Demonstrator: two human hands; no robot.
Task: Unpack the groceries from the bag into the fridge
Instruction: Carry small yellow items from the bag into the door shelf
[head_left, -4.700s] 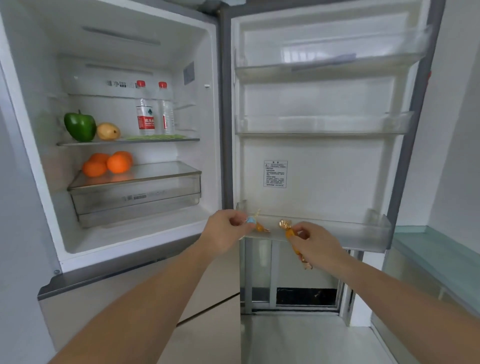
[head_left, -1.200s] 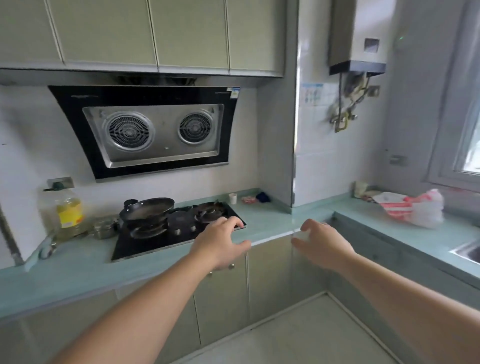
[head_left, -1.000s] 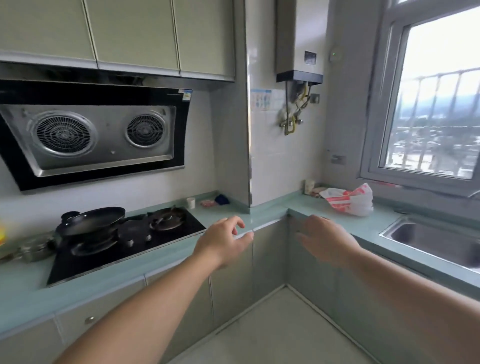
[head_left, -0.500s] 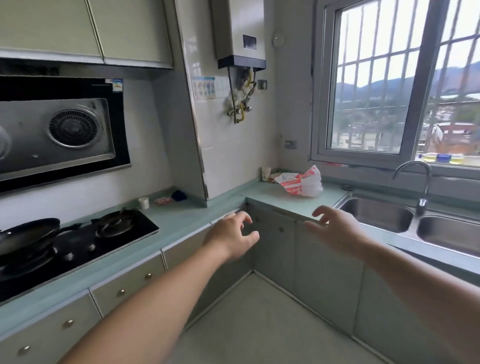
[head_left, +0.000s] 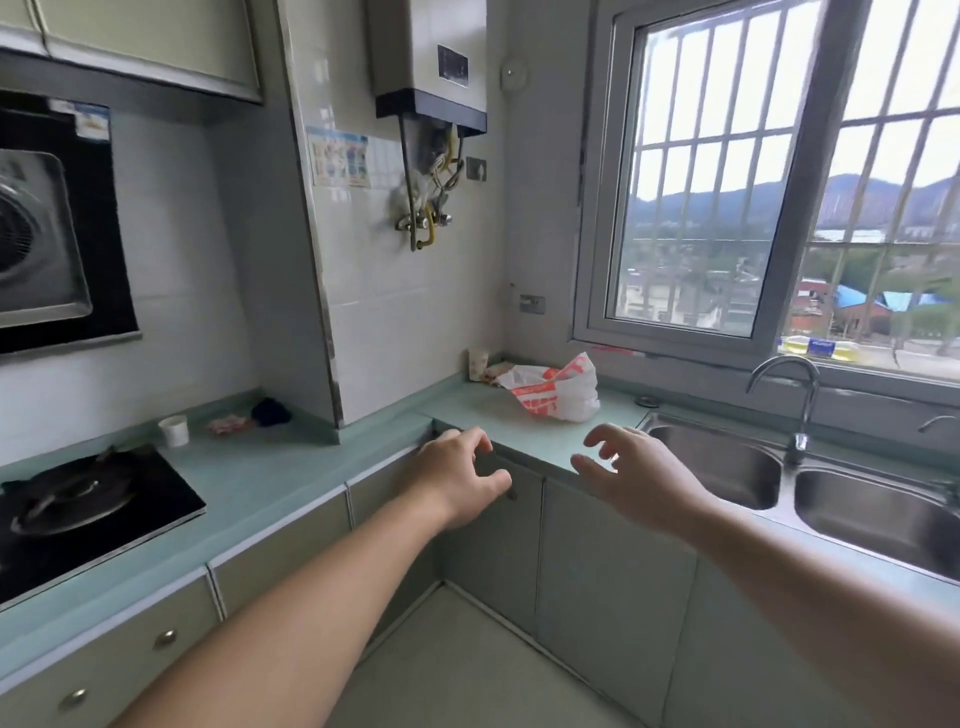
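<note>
A white and red plastic grocery bag (head_left: 558, 389) lies crumpled on the pale green counter (head_left: 291, 473) in the corner below the window. My left hand (head_left: 457, 480) hovers in front of the counter edge, fingers loosely curled, holding nothing. My right hand (head_left: 631, 470) reaches out over the counter edge a little short of the bag, fingers spread and empty. The fridge is out of view.
A double steel sink (head_left: 810, 483) with a tap (head_left: 789, 395) sits right of the bag. A paper cup (head_left: 478, 364) stands behind the bag. A black gas hob (head_left: 83, 514) is at left, with a small cup (head_left: 174, 430) beside it. A water heater (head_left: 428, 57) hangs above.
The view swung from the open fridge, where both hands held wrapped sweets, across the hob to the corner counter. Both hands are now empty and nearer the bag.
</note>
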